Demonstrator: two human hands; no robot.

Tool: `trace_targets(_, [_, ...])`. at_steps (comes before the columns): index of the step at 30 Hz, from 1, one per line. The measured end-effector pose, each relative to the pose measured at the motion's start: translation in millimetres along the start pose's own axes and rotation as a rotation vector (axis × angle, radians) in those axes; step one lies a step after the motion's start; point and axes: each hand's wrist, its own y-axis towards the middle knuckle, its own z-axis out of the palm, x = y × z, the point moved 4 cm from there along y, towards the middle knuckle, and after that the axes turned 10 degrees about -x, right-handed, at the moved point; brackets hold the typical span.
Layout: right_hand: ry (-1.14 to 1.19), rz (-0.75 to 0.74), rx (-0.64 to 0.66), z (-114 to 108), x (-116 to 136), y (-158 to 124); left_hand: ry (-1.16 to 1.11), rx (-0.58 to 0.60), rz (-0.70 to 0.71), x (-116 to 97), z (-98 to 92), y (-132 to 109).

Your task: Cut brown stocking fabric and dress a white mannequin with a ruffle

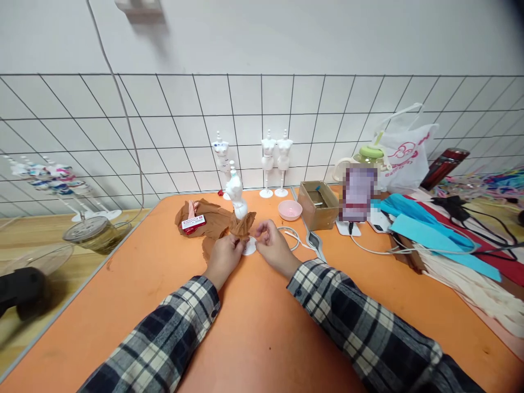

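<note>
A small white dress-form mannequin (234, 191) stands on a round white base (249, 246) in front of me. Brown fabric (241, 225) is wrapped around its lower body, and the mannequin leans slightly. My left hand (226, 252) is closed at the fabric's lower left edge, thumb and fingers pinching it. On the other side, beside the base, my right hand (273, 245) has its fingers curled in a pinch; whatever is between the fingertips is too small to make out. More brown fabric (213, 210) lies crumpled behind my left hand, with a small red-and-white box (193, 222) on it.
Three more mannequins (268, 155) stand along the tiled wall. A pink bowl (290, 209), a cardboard box (317, 204) and grey-handled scissors (314, 244) are to the right, near a white cable (292, 236). Beyond them stand a propped phone (359, 194) and blue fabric (429, 218).
</note>
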Motion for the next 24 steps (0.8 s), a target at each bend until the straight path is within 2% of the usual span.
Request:
trace_targets(5, [-0.232, -0.184, 0.173, -2, 6, -11, 0.06, -0.014, 0.016, 1, -2.6, 2])
trace_targets(8, [-0.509, -0.35, 0.285, 3, 16, -19, 0.083, -0.001, 0.038, 2, -2.7, 3])
trace_targets(10, [-0.672, -0.425, 0.311, 5, 20, -23, 0.093, 0.011, 0.058, 1, -3.7, 3])
trace_targets(14, [-0.762, -0.444, 0.29, 8, 21, -23, 0.096, -0.012, 0.118, -4, -17.3, -6])
trace_targets(18, [-0.808, -0.394, 0.252, 9, 15, -20, 0.15, -0.012, 0.315, -8, -43.2, -22])
trace_targets(21, [-0.812, -0.372, 0.242, 10, 11, -19, 0.242, 0.073, 0.377, 3, -60.7, -30])
trace_targets(24, [-0.796, -0.37, 0.241, 11, 12, -22, 0.282, 0.157, 0.395, 22, -74.0, -35])
